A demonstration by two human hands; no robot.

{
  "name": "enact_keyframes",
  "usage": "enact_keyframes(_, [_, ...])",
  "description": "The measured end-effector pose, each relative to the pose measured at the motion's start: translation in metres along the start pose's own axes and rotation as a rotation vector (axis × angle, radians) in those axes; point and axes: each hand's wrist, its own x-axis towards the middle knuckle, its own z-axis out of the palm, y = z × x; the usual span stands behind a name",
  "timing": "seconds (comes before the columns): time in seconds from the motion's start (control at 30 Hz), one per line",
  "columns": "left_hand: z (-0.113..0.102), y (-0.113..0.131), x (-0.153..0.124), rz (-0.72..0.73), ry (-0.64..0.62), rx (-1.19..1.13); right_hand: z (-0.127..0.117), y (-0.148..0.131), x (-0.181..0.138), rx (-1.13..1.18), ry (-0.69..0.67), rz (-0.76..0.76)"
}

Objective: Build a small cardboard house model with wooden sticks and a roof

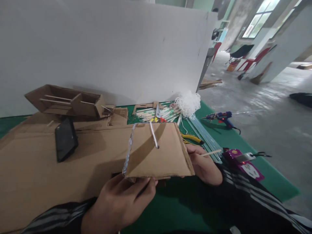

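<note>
A cardboard piece (pixel 158 159) with a white cord (pixel 153 135) through a small hole is held up before me. Dried glue runs along its left edge. My left hand (pixel 122 198) grips the lower edge, its fingers partly beneath the cardboard. At the right side, my right hand (pixel 204 165) is closed with a thin wooden stick (pixel 211 152) sticking out of it. Its fingertips are partly hidden behind the cardboard, and it seems to touch that edge.
A boat-shaped cardboard box (pixel 65 102) and black phone (pixel 65 139) sit left on cardboard sheeting (pixel 36 156). Beyond are scissors (pixel 158 111), bundled sticks (pixel 146 114) and white string (pixel 187 103). Yellow pliers (pixel 192 138), glue sticks (pixel 203 138), a blue glue gun (pixel 220 117) and a purple box (pixel 243 164) lie right.
</note>
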Motion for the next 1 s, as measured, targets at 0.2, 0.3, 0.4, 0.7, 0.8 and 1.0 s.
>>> enact_keyframes(0.2, [0.0003, -0.0002, 0.0004, 0.001, -0.027, 0.012, 0.0001, -0.0001, 0.0, 0.006, 0.01, 0.037])
enact_keyframes(0.3, [0.0004, -0.0006, 0.0007, 0.003, -0.027, 0.016, -0.0001, -0.0001, -0.0003, 0.013, 0.014, 0.037])
enact_keyframes(0.4, [0.0003, -0.0011, 0.0012, 0.001, -0.011, 0.013, 0.0001, -0.0004, -0.0002, 0.011, 0.017, 0.028])
enact_keyframes(0.7, [-0.0003, 0.0004, 0.0007, -0.013, -0.022, 0.018, 0.0001, 0.0004, -0.0019, 0.013, 0.038, 0.046])
enact_keyframes(0.8, [0.0001, 0.0003, -0.0007, -0.007, -0.034, 0.02, -0.0015, 0.002, -0.002, 0.012, 0.014, 0.035])
enact_keyframes(1.0, [0.0009, 0.0008, -0.0012, -0.027, -0.028, 0.028, -0.0031, 0.0039, -0.0022, 0.024, -0.014, 0.032])
